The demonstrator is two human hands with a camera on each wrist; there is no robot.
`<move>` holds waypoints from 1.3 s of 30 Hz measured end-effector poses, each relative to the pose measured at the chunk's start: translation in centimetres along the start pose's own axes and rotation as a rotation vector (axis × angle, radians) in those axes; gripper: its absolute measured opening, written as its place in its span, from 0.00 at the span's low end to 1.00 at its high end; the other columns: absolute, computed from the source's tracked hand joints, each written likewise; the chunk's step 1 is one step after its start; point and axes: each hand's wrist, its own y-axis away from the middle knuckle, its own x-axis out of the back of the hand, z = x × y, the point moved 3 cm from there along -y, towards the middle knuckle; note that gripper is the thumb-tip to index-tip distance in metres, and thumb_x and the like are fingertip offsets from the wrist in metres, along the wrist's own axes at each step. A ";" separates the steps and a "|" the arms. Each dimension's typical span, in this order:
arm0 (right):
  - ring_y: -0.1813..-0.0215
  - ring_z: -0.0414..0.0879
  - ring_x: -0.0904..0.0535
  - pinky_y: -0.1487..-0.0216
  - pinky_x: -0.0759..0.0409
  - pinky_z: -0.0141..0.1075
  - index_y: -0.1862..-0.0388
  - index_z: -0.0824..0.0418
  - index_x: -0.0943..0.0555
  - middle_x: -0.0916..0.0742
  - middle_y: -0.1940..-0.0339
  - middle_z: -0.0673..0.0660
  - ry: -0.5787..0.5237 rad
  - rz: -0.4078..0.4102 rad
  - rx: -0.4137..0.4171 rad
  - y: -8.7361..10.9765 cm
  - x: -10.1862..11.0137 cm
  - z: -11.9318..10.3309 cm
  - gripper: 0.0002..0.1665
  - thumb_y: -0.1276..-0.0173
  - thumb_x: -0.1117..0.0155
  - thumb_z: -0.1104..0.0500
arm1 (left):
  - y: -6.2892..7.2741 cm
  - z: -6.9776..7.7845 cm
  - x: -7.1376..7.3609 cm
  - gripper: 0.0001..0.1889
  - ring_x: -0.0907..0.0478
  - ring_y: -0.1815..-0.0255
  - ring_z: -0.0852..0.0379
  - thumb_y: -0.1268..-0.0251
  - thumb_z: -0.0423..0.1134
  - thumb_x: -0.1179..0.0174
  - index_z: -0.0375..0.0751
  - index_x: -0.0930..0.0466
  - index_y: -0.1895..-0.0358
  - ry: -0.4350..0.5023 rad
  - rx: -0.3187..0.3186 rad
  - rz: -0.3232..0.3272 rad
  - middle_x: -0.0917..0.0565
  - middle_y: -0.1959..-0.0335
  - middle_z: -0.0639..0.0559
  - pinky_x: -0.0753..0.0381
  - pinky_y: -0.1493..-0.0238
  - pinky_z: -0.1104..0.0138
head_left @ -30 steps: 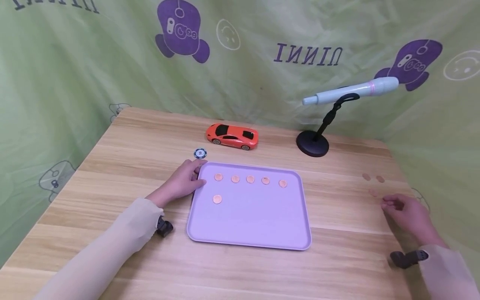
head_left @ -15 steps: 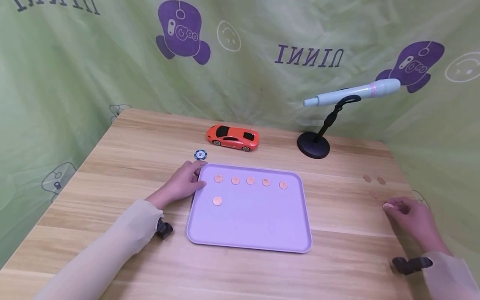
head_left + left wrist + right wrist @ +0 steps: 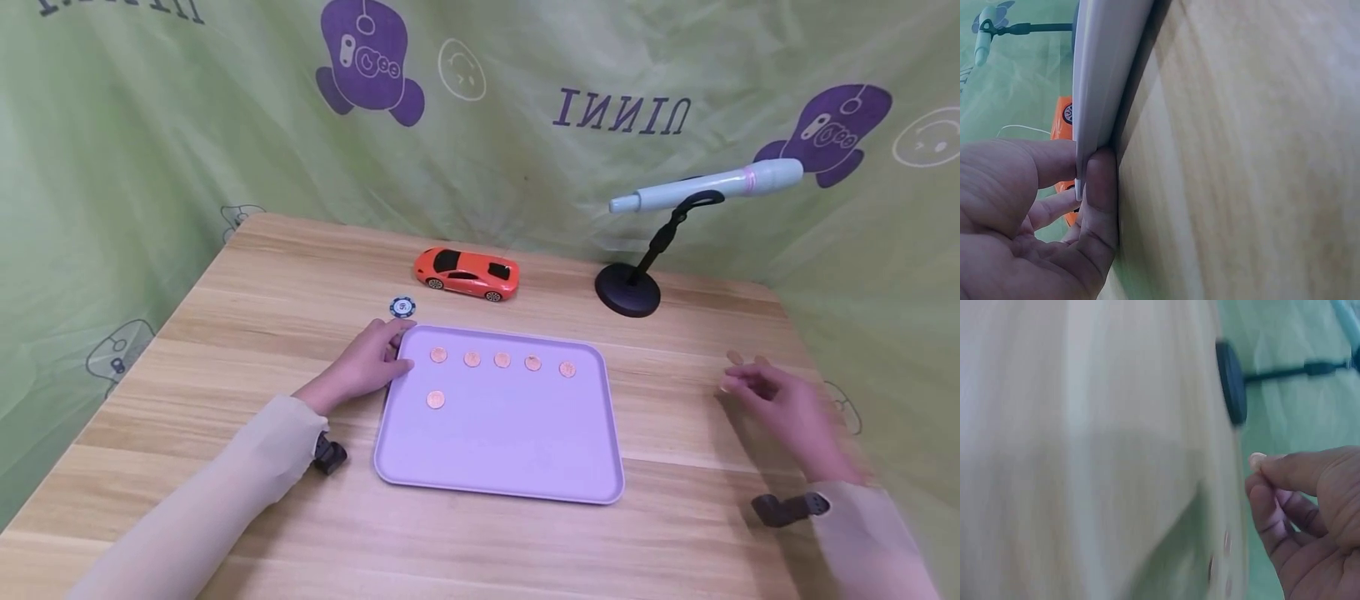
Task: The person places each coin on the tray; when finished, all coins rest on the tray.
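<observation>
My left hand (image 3: pixel 358 367) grips the left rim of a lilac tray (image 3: pixel 510 450), thumb over the edge and a finger beneath it, as the left wrist view shows. Several copper coins (image 3: pixel 502 360) lie in a row along the tray's far side. One more coin (image 3: pixel 436 400) sits below the row's left end. To the right of the tray, my right hand (image 3: pixel 791 412) is above the table, pinching a copper coin (image 3: pixel 1257 461) between thumb and fingertips. Loose coins (image 3: pixel 735 357) lie on the table just beyond that hand, partly hidden by it.
A red toy car (image 3: pixel 467 273) and a blue-and-white poker chip (image 3: pixel 402 307) lie behind the tray. A pale blue microphone (image 3: pixel 705 187) rests on a black stand (image 3: pixel 628 289) at the back right. Green printed cloth (image 3: pixel 510 167) hangs behind the wooden table (image 3: pixel 300 542).
My right hand has lifted a coin from the table's right side and moved left and slightly away from me. The left hand and the tray have stayed in place.
</observation>
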 end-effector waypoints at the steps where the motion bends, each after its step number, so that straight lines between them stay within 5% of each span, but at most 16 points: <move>1: 0.62 0.19 0.25 0.63 0.25 0.17 0.47 0.68 0.14 0.18 0.60 0.26 -0.028 -0.014 0.008 -0.4 -0.4 -0.8 0.15 0.26 0.30 0.59 | 0.0 0.0 0.0 0.33 0.25 0.57 0.49 0.27 0.31 0.38 0.31 0.37 0.22 -0.001 -0.003 0.000 0.27 0.45 0.33 0.21 0.59 0.67; 7: 0.66 0.32 0.16 0.64 0.17 0.24 0.47 0.70 0.15 0.09 0.62 0.56 -0.176 -0.056 0.083 -2.7 -3.6 -6.3 0.14 0.27 0.30 0.63 | 0.1 0.0 0.0 0.32 0.24 0.57 0.49 0.27 0.31 0.38 0.31 0.36 0.23 0.000 -0.003 0.006 0.26 0.46 0.32 0.21 0.58 0.66; 12: 0.65 0.37 0.13 0.63 0.15 0.25 0.51 0.69 0.14 0.09 0.59 0.66 -0.262 -0.099 0.164 -4.0 -6.8 -11.1 0.11 0.29 0.29 0.65 | 0.0 -0.1 0.0 0.33 0.24 0.56 0.49 0.27 0.31 0.39 0.32 0.37 0.22 -0.002 0.008 0.004 0.27 0.45 0.33 0.20 0.57 0.65; 24: 0.57 0.38 0.15 0.55 0.16 0.25 0.49 0.66 0.12 0.08 0.55 0.62 -0.338 -0.326 0.174 -4.5 -13.2 -17.3 0.13 0.32 0.28 0.67 | 0.1 0.0 -0.1 0.33 0.25 0.54 0.48 0.26 0.32 0.39 0.35 0.38 0.21 -0.001 0.032 -0.001 0.27 0.43 0.34 0.19 0.55 0.64; 39: 0.59 0.39 0.17 0.54 0.17 0.28 0.53 0.61 0.11 0.10 0.61 0.55 -0.385 -0.520 0.277 -3.0 -17.8 -23.5 0.07 0.29 0.29 0.63 | 0.1 -0.1 -0.1 0.33 0.25 0.53 0.47 0.25 0.33 0.39 0.35 0.38 0.21 -0.015 0.035 -0.005 0.27 0.43 0.33 0.19 0.55 0.64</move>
